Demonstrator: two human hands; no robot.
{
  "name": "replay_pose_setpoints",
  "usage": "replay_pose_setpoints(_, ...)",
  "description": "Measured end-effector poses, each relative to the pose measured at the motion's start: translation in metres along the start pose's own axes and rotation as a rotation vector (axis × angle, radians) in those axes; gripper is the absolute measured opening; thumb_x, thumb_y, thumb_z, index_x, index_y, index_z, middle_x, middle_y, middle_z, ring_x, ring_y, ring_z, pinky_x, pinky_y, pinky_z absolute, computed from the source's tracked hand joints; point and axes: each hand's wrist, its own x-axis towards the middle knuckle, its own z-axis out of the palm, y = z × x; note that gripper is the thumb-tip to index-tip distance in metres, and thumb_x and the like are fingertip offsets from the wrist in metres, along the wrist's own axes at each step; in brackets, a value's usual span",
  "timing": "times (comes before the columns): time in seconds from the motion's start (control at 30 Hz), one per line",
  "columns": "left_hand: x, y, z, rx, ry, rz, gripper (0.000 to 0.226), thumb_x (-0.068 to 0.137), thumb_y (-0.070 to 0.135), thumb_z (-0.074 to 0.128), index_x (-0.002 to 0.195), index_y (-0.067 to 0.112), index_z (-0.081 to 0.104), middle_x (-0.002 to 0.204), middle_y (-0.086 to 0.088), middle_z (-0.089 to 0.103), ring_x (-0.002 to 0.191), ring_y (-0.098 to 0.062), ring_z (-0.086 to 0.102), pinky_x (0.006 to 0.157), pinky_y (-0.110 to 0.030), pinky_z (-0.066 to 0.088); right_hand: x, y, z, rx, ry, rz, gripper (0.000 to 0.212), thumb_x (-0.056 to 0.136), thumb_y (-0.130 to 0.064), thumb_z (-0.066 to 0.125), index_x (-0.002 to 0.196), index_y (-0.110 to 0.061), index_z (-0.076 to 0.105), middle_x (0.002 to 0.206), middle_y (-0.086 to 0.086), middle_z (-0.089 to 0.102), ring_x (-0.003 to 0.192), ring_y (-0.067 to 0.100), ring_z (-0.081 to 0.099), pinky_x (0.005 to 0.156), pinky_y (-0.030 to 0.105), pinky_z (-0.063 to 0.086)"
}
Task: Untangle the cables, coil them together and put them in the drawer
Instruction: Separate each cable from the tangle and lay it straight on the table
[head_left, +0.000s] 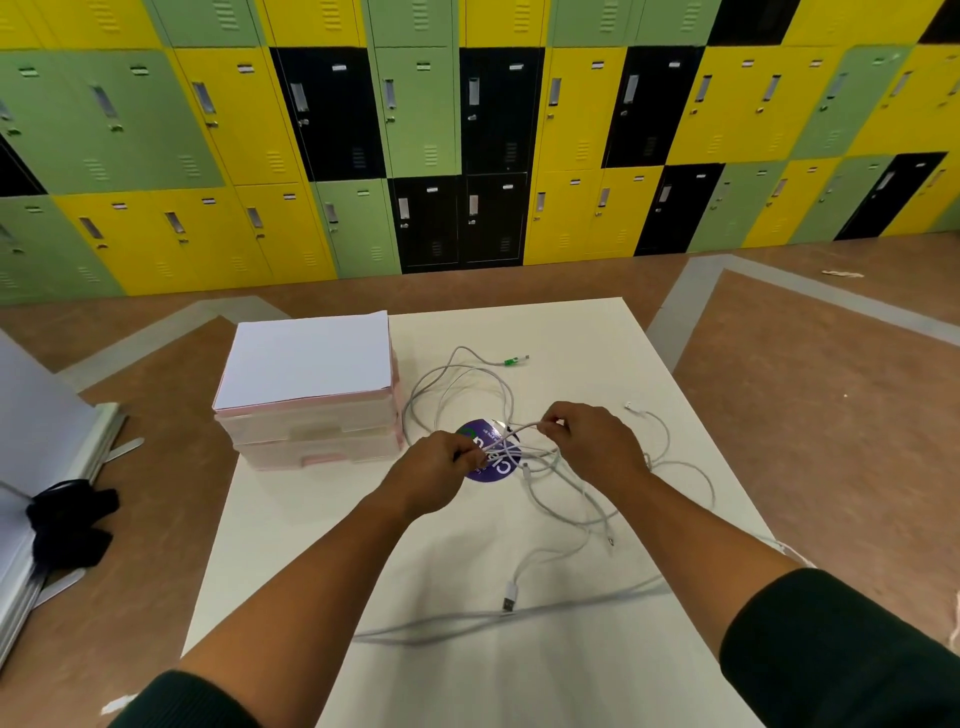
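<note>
The person stands at a white table (571, 332) and works at the cables (535, 453). They lie in a loose white tangle in the middle of it, partly over a round purple sticker (493, 472). The left hand (441, 467) has its fingers curled round a few strands near the sticker. The right hand (592, 441) pinches one strand btw. thumb and fingers, a little higher, so a short piece is stretched from hand to hand. Both hands are gripping cable; neither is free.

Some loose ends are visible: a green plug (514, 360) at the far side, a USB plug (510, 597) at the near side, and 1-2 small ends I cannot identify. The drawer unit (317, 431) stands at the left, just beside the tangle, w/ a stack of paper (306, 358) on top. Its drawers look closed.

I judge this is the untangling step, and an early part of it; nothing is coiled yet. To do it well, do not pull the stretched piece hard, because this only makes the knot tight. It is better to use the left hand as anchor and loosen the crossing first. Then choose one free end, e.g. the USB plug, and feed it back through the loops one by one. Lay each freed cable straight, apart from the rest.
</note>
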Motion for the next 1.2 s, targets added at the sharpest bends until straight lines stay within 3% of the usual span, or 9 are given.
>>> replay_pose_setpoints(0.1, -0.002, -0.006, -0.003, 0.02, -0.007, -0.048, 0.035, 0.103, 0.04, 0.047, 0.087, 0.024, 0.074, 0.081, 0.008, 0.067, 0.072, -0.008, 0.058, 0.06, -0.026, 0.039, 0.0, 0.005, -0.006, -0.046, 0.027, 0.04, 0.033, 0.093, -0.057, 0.055, 0.078, -0.029, 0.062, 0.07, -0.008, 0.058, 0.073, 0.018, 0.06, 0.057, 0.029, 0.038)
replay_pose_setpoints(0.2, -0.003, -0.007, -0.001, 0.022, -0.067, -0.085, 0.038, 0.104, 0.036, 0.045, 0.086, 0.018, 0.073, 0.072, 0.008, 0.06, 0.065, -0.008, 0.055, 0.058, -0.025, 0.038, -0.002, 0.004, -0.004, -0.007, -0.008, 0.03, 0.031, 0.096, -0.051, 0.054, 0.077, -0.027, 0.059, 0.067, -0.007, 0.055, 0.072, 0.019, 0.058, 0.058, 0.03, 0.037)
replay_pose_setpoints(0.43, -0.011, -0.006, 0.005, -0.097, -0.134, -0.158, 0.035, 0.106, 0.031, 0.04, 0.103, 0.009, 0.068, 0.07, -0.002, 0.06, 0.052, -0.011, 0.052, 0.049, -0.022, 0.042, -0.003, 0.004, 0.002, 0.102, 0.003, -0.022, 0.019, 0.103, -0.023, 0.043, 0.103, -0.02, 0.062, 0.096, -0.001, 0.07, 0.087, 0.023, 0.062, 0.077, 0.041, 0.052)
replay_pose_setpoints(0.6, -0.008, -0.006, 0.007, -0.121, -0.171, -0.158, 0.029, 0.104, 0.038, 0.04, 0.112, 0.019, 0.06, 0.09, -0.008, 0.068, 0.059, -0.018, 0.064, 0.048, -0.027, 0.049, -0.003, 0.003, 0.0, 0.119, -0.064, -0.026, 0.018, 0.1, -0.03, 0.05, 0.098, -0.025, 0.067, 0.086, -0.004, 0.069, 0.081, 0.019, 0.062, 0.074, 0.041, 0.052)
replay_pose_setpoints(0.73, -0.005, 0.01, 0.009, -0.15, -0.073, -0.062, 0.023, 0.103, 0.036, 0.044, 0.117, 0.022, 0.056, 0.094, -0.006, 0.067, 0.062, -0.019, 0.064, 0.048, -0.027, 0.049, -0.006, -0.008, 0.007, 0.138, -0.148, -0.085, 0.019, 0.099, -0.029, 0.051, 0.096, -0.025, 0.069, 0.08, -0.008, 0.066, 0.076, 0.014, 0.059, 0.07, 0.036, 0.048)
replay_pose_setpoints(0.9, 0.004, 0.024, 0.009, -0.072, 0.003, 0.078, 0.024, 0.103, 0.026, 0.047, 0.101, 0.014, 0.067, 0.095, -0.004, 0.07, 0.087, -0.021, 0.065, 0.079, -0.043, 0.056, -0.008, -0.021, 0.014, 0.2, -0.206, -0.138, 0.017, 0.098, -0.027, 0.053, 0.099, -0.022, 0.069, 0.09, -0.005, 0.069, 0.082, 0.014, 0.062, 0.072, 0.033, 0.05)
replay_pose_setpoints(1.03, 0.003, 0.02, 0.007, 0.039, 0.014, 0.092, 0.02, 0.101, 0.026, 0.053, 0.104, 0.018, 0.071, 0.1, -0.002, 0.07, 0.09, -0.019, 0.063, 0.073, -0.032, 0.051, -0.009, -0.019, 0.013, 0.17, -0.229, -0.132, 0.016, 0.097, -0.034, 0.056, 0.099, -0.025, 0.069, 0.087, -0.009, 0.067, 0.082, 0.013, 0.062, 0.073, 0.034, 0.052)
replay_pose_setpoints(1.2, 0.001, 0.015, 0.005, -0.013, 0.013, 0.071, 0.016, 0.096, 0.028, 0.06, 0.096, 0.022, 0.075, 0.09, 0.002, 0.069, 0.084, -0.016, 0.061, 0.066, -0.026, 0.044, -0.008, -0.019, 0.012, 0.144, -0.238, -0.083, 0.023, 0.091, -0.043, 0.063, 0.073, -0.03, 0.062, 0.063, -0.008, 0.057, 0.06, 0.009, 0.051, 0.058, 0.028, 0.04)
